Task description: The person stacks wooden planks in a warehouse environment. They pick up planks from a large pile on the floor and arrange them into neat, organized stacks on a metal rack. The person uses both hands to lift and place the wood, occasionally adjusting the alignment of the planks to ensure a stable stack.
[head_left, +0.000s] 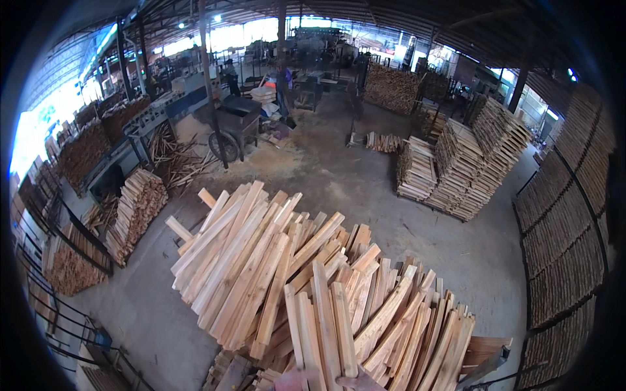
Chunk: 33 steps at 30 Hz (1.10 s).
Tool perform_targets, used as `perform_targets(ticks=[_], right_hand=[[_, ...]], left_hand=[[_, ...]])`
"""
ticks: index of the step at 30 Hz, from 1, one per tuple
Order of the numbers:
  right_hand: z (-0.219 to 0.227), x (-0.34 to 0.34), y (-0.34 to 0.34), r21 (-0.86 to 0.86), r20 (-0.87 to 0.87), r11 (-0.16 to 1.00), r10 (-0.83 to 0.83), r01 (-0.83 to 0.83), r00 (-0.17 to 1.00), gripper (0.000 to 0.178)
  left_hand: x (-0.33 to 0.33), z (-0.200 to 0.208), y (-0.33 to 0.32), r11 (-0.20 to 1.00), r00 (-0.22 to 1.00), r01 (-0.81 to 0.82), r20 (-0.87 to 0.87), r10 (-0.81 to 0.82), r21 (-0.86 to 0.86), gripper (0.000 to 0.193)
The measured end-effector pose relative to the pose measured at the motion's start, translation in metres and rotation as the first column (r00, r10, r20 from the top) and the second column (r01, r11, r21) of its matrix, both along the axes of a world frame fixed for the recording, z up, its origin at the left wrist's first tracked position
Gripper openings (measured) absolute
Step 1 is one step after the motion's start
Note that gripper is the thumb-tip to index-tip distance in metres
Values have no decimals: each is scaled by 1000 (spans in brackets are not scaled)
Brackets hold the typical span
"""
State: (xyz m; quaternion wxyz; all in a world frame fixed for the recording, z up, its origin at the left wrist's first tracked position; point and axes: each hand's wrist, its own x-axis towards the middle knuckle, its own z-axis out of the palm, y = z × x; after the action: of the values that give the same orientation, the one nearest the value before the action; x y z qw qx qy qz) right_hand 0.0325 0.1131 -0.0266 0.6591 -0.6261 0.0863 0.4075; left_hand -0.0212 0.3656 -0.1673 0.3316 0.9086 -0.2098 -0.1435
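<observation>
At the bottom edge, my left hand (291, 380) and my right hand (360, 380) are partly in view, on either side of several pale wooden slats (321, 329). Both hands look closed on this bundle, though the frame's edge cuts off most of the fingers. The slats stand out lengthwise, away from me, above a large loose pile. In that pile, many cut slats (238, 260) lie slanted over one another on the left. More slats (404, 326) lean side by side just right of my right hand.
Tall stacks of boards (456, 166) stand at the right back, and high stacked wood (567, 208) lines the right side. Bundled sticks (137, 212) lie at left, near a dark wheeled cart (238, 124). Bare concrete floor (332, 176) extends beyond the pile. Posts (210, 85) hold the roof.
</observation>
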Motion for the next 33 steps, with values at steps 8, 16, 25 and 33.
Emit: perform_targets(ticks=[8, 16, 25, 33], right_hand=[[51, -20, -2, -37, 311, 988, -133, 152, 941, 88], [126, -77, -47, 184, 376, 902, -432, 390, 820, 90], [133, -154, -79, -102, 530, 744, -522, 661, 669, 118], [170, -331, -118, 175, 678, 370, -717, 912, 161, 127]], left_hand=[[20, 113, -35, 104, 302, -939, -932, -202, -326, 55], [47, 114, -45, 784, 828, -242, -543, -141, -572, 50], [22, 192, -110, 672, 550, -424, -762, -342, -607, 90], [-83, 272, -234, 656, 588, 61, -504, -633, -753, 94]])
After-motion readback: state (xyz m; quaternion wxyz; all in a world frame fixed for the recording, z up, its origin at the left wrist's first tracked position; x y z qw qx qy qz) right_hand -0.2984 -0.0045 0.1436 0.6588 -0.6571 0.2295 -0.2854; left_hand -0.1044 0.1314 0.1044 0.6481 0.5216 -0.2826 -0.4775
